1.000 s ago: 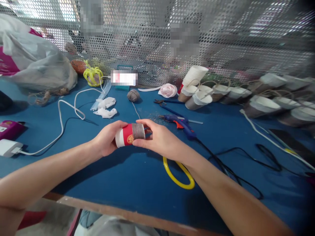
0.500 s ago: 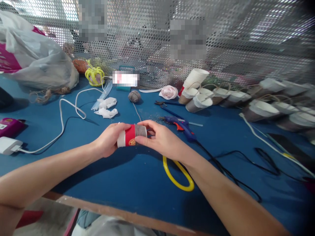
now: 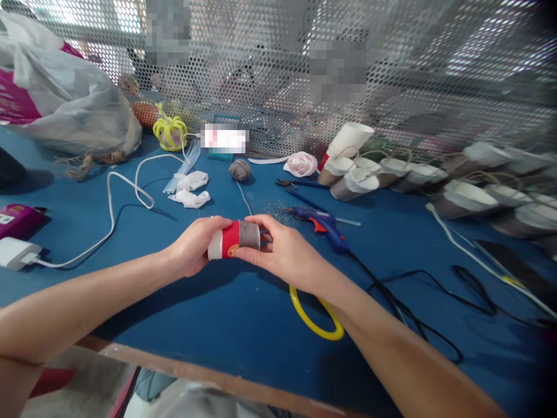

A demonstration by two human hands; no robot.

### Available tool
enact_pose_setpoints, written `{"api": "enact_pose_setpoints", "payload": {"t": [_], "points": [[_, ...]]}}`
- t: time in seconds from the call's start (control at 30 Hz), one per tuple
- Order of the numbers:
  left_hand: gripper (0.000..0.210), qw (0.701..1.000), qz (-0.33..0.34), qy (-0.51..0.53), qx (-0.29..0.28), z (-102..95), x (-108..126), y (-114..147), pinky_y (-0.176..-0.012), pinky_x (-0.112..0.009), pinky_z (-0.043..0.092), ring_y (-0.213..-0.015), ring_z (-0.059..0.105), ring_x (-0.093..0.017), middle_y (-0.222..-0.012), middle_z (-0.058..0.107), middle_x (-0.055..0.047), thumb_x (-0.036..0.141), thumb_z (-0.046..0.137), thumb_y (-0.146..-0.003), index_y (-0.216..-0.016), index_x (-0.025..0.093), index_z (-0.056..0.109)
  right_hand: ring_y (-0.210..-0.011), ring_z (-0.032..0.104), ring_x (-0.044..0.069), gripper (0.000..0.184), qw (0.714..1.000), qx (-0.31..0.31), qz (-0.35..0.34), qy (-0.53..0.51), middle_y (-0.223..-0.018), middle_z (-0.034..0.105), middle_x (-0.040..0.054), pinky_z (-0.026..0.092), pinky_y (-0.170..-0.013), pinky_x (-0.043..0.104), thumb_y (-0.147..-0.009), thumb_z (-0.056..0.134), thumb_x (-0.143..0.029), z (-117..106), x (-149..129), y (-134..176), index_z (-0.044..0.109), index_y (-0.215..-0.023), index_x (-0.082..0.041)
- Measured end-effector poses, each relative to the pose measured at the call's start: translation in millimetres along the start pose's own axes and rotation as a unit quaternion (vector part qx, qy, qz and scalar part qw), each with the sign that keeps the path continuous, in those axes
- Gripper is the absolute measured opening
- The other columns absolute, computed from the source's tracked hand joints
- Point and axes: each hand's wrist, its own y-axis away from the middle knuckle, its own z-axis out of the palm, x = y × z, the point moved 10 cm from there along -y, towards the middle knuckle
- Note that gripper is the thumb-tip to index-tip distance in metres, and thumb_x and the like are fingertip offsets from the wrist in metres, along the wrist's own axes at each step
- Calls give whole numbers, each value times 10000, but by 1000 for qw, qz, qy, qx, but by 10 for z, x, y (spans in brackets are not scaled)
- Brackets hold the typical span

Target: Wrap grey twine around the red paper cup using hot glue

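levelling the cup (image 3: 230, 237) mid-frame, my left hand (image 3: 191, 247) and right hand (image 3: 289, 252) grip it; yarn (image 3: 249, 234) coverage seems barely advanced

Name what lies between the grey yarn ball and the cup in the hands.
In the head view, a grey strand runs over the blue tabletop from the yarn ball toward the cup.

Red-and-white cup (image 3: 230, 237) with gold emblem (image 3: 234, 251), grey yarn (image 3: 249, 235), blue tabletop (image 3: 243, 319).

Craft workshop | pistol-shaped blue plastic glue gun (image 3: 314, 216) | round grey yarn ball (image 3: 240, 170) | grey-wrapped white paper cups (image 3: 353, 187) | flat blue tabletop (image 3: 235, 313)
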Motion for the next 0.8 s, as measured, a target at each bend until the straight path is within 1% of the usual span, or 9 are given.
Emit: {"api": "enact_pose_setpoints", "payload": {"t": [0.13,0.23,0.37,0.53,0.67,0.8], "points": [[136,1000,6,-1,-1,14,16,1,-437,-206,349,-437,480,-93,-523,533,-4,237,474,-687,-690,114,532,-901,564,219,517,1000,-10,-13,19,-1016,589,80,426,-783,361,-676,579,-428,9,-23,-2,449,-1116,-192],[145,1000,11,-5,7,12,23,12,-440,-207,350,-430,479,-93,-511,535,-6,240,486,-676,-682,106,541,-944,550,242,516,999,-2,-6,31,-1046,578,94,426,-795,377,-675,580,-410,9,-5,-1,452,-1122,-185],[143,1000,15,-10,14,9,27,27,-430,-199,341,-434,485,-95,-502,537,-6,239,495,-670,-663,104,540,-940,552,253,505,999,5,9,32,-1030,588,97,436,-779,379,-659,601,-367,13,17,2,464,-1111,-185],[147,1000,20,-12,4,29,44,37,-441,-195,351,-448,493,-94,-508,539,-5,243,494,-678,-637,107,533,-939,552,253,472,999,4,2,37,-1021,592,98,434,-781,372,-652,602,-317,1,-33,7,478,-1084,-173],[155,1000,21,-14,1,34,47,36,-446,-202,349,-450,492,-99,-507,537,-8,248,494,-674,-643,104,543,-939,552,249,460,1000,3,9,15,-1015,597,89,433,-778,369,-649,605,-285,-4,-34,13,480,-1079,-181],[146,1000,27,-15,6,20,54,25,-444,-201,348,-446,488,-97,-505,536,-4,244,503,-666,-641,107,547,-915,563,241,483,1000,-3,7,6,-1017,597,88,429,-786,378,-654,607,-310,8,-21,12,464,-1097,-181]]}}
